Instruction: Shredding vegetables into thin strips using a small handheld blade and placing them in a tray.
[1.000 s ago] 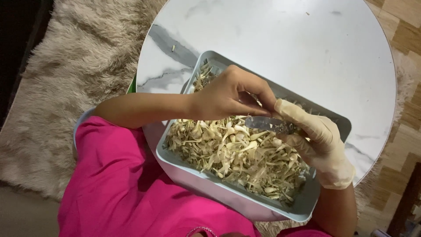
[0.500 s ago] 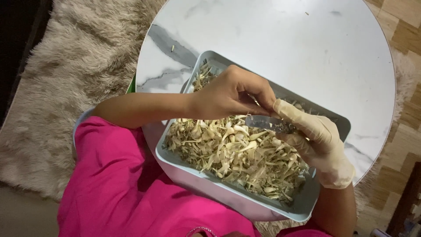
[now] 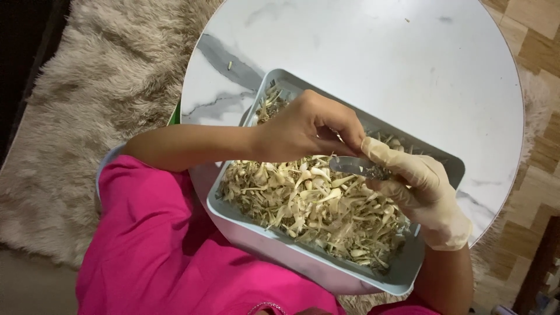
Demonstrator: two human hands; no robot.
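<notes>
A pale blue rectangular tray [image 3: 242,220] rests at the near edge of a round white marble table [image 3: 373,52]. It is heaped with pale garlic cloves and dry skins [image 3: 315,204]. My bare left hand [image 3: 312,125] hovers over the middle of the heap with fingers curled, pinching something small that I cannot make out. My right hand [image 3: 420,186] wears a cream glove and grips a small knife; the blade [image 3: 350,165] points left, its tip meeting my left fingertips.
A shaggy beige rug [image 3: 99,105] covers the floor left of the table. Wooden parquet floor [image 3: 542,116] shows at the right. My pink clothing [image 3: 169,256] fills the lower left. A bit of something green [image 3: 174,115] peeks from under the table's left rim.
Both hands stay over the tray in nearly the same pose; the left fingers and the knife blade shift only slightly against each other.
</notes>
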